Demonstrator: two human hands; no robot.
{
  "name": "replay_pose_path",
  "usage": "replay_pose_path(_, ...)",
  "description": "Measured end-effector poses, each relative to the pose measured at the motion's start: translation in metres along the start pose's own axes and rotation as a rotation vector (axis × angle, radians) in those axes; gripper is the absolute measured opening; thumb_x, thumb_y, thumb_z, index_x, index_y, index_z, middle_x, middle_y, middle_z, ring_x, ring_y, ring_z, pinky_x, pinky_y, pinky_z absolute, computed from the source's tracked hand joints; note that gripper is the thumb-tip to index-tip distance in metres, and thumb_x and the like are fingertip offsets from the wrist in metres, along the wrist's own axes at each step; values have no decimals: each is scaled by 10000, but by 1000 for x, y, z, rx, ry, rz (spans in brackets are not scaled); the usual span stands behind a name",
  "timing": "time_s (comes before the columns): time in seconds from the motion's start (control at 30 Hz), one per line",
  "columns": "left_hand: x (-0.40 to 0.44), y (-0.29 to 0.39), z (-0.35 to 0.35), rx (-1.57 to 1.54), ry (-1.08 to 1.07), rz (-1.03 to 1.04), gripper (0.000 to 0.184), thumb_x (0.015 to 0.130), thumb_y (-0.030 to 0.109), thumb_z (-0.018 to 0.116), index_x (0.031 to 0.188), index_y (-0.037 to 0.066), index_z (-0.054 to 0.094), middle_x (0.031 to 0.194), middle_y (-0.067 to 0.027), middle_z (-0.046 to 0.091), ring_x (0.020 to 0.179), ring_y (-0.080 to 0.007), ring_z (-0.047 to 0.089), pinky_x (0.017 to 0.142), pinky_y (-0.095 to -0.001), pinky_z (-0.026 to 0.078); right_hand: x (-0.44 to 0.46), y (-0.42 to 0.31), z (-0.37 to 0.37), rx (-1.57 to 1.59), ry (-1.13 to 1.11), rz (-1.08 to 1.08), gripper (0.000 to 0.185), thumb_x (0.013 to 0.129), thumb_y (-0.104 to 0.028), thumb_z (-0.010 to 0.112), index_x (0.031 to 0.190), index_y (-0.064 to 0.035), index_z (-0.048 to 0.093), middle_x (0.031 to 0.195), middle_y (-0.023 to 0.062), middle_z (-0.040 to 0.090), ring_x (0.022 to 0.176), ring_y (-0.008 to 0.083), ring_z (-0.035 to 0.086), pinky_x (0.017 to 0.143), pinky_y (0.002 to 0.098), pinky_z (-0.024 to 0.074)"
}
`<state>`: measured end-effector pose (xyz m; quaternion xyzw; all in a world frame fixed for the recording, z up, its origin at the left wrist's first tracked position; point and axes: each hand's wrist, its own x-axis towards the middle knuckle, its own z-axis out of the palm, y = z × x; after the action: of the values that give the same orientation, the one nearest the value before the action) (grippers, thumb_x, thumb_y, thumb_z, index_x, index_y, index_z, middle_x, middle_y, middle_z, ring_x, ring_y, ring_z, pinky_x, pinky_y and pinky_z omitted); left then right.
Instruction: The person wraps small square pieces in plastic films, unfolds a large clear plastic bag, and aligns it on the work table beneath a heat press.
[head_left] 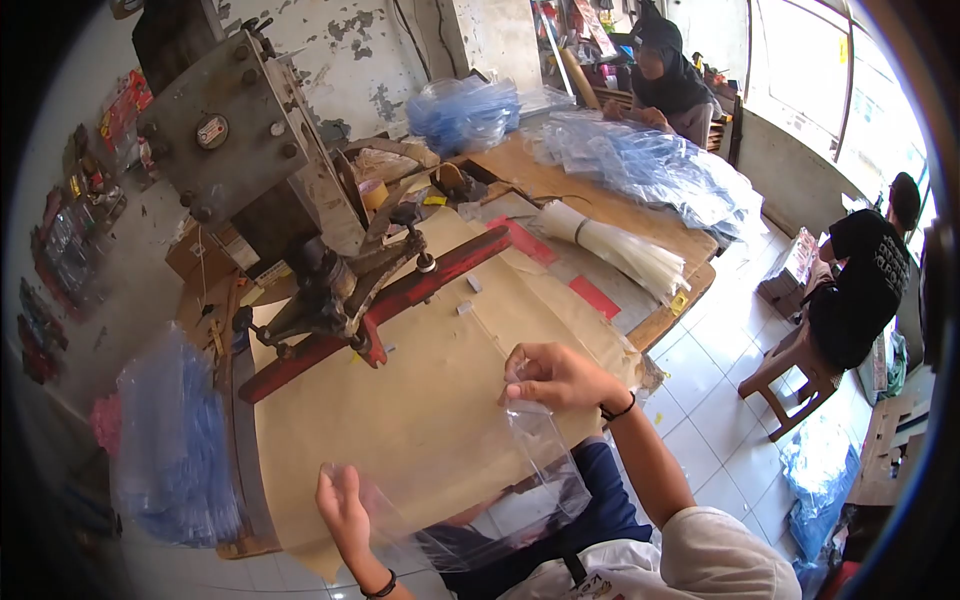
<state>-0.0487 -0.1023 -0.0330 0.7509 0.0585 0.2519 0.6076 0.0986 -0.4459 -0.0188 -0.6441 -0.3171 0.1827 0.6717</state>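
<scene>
Low in the frame, clear plastic [545, 445] lies between two hands. The right hand [560, 378] pinches its upper edge; the left hand's [345, 512] grip cannot be told. Uneven pull could crease it.

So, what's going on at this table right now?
The person's right hand pinches a clear plastic piece near the table's close edge. The left hand is at its other side, its grip unclear. Beyond them, a red bar sits above brown paper. Bluish plastic pieces are piled at left. Two other people are farther off, one seated on a stool.
</scene>
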Motion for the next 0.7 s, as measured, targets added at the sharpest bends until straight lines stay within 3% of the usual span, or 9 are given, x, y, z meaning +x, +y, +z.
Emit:
replay_pose_path(0.17,2,-3,-2,67,10,46,230,1033,173,613,893,30,500,799,33,484,755,-64,437,688,-240,390,1,4,6,-191,84,-100,256,975,-201,720,1130,-13,641,910,34,746,818,61,655,710,245,519)
replay_pose_path(0.23,0,-4,-5,94,28,17,239,1033,174,616,889,27,495,789,34,482,752,-66,433,687,-246,389,0,-3,11,-189,109,-9,216,962,-175,731,1083,-7,668,905,30,739,836,61,659,727,241,527)
replay_pose_path(0.3,-12,1,-12,13,44,0,209,1024,171,632,904,47,514,773,46,494,683,-46,435,591,-225,378,-1,-6,11,-223,104,42,213,947,-147,745,1086,-2,675,933,36,739,881,67,676,762,235,543)
replay_pose_path(0.33,-23,13,-13,-16,64,-56,200,1022,169,634,909,53,517,767,49,495,663,-39,432,560,-218,367,-7,-25,18,-419,128,-11,178,944,-144,741,1072,-26,701,884,32,743,812,72,693,710,236,555)
replay_pose_path(0.37,-26,20,-14,-50,83,-97,190,1021,167,635,913,60,520,761,53,495,644,-32,429,529,-211,356,-16,-42,24,-429,67,-3,172,948,-144,733,1075,-32,706,875,34,749,780,83,700,691,244,560)
replay_pose_path(0.4,-33,11,-22,-94,102,18,185,1016,177,642,916,81,519,740,60,491,564,-15,407,443,-189,307,-26,-57,29,-445,10,0,166,952,-145,724,1078,-37,711,866,36,755,747,94,706,671,251,564)
replay_pose_path(0.43,-40,14,-31,-114,116,18,190,1013,186,647,915,87,518,732,59,489,549,-16,405,434,-188,308,-31,-73,34,-462,-47,10,162,956,-145,715,1082,-42,717,857,38,761,715,105,713,651,258,569)
replay_pose_path(0.5,-60,37,-50,-147,130,-14,200,1008,203,657,912,101,514,718,57,486,519,-17,401,416,-187,310,-37,-104,47,-542,-121,-177,187,955,-144,706,1112,-42,714,869,42,771,671,134,717,630,273,573)
replay_pose_path(0.7,-43,98,-124,-13,272,253,254,1000,314,675,932,122,523,704,53,484,494,-12,389,399,-183,305,4,-178,78,-679,-386,-449,253,942,-119,682,1185,-52,703,874,32,777,683,173,728,632,306,578)
